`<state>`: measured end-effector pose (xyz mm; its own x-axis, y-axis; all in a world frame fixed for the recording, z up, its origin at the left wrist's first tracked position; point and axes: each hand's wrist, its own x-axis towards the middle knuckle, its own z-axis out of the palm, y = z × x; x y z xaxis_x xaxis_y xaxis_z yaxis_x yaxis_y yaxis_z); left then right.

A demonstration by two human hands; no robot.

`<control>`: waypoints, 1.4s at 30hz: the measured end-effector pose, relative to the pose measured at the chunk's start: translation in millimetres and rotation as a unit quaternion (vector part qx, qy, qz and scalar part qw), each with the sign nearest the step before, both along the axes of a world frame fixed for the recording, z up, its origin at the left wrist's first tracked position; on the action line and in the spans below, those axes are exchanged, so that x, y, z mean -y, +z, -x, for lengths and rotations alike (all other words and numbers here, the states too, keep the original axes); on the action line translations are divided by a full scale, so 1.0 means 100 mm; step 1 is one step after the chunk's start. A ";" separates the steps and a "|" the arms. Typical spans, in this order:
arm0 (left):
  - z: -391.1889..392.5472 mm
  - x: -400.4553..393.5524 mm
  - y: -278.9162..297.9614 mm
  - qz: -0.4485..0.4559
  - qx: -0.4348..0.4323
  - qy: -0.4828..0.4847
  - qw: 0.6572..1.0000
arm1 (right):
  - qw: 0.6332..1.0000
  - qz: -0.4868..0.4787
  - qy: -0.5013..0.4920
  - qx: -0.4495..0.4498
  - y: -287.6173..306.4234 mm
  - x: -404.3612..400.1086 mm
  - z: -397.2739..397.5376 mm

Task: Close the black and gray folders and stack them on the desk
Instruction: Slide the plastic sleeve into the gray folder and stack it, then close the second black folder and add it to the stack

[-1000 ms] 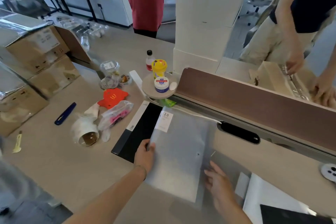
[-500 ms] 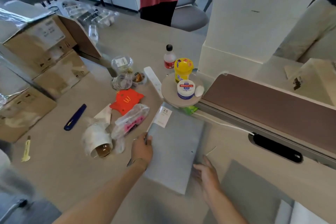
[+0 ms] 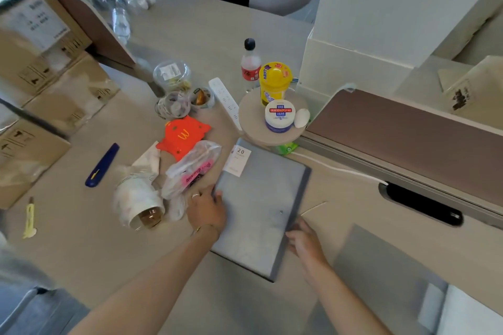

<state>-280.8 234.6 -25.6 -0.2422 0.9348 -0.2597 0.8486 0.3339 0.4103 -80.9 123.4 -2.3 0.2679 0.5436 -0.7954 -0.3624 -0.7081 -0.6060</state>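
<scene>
Folder stack (image 3: 258, 209) between my hands feels thin, floppy and slick, so left hand (image 3: 206, 208) and right hand (image 3: 304, 239) pinch opposite edges.

Matt plastic, bare laminate, crinkled film

The gray folder (image 3: 261, 209) looks like frosted, matt plastic with a paper label at its corner; the desk (image 3: 81, 239) is smooth, dull beige laminate; the bag (image 3: 193, 168) beside it is thin, glossy, crumpled film; the cardboard boxes (image 3: 40, 84) look rough and brown; the cream jar (image 3: 279, 119) is shiny plastic.
</scene>
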 end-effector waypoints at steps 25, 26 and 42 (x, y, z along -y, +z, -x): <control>-1.57 1.71 0.99 -0.049 0.226 -0.190 0.954 | 0.973 -0.177 -0.067 0.135 1.03 1.58 -1.22; -1.70 1.82 1.02 -0.048 0.231 -0.204 0.950 | 0.971 -0.183 -0.077 0.134 1.06 1.71 -1.31; -3.31 3.64 0.96 0.060 0.242 -0.309 0.918 | 0.955 -0.140 -0.233 0.118 0.93 3.96 -2.64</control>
<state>49.8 -129.2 70.4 0.4953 0.8125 -0.3074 0.6193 -0.0822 0.7808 183.2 -272.5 90.7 0.6866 0.5041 -0.5240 -0.4278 -0.3026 -0.8517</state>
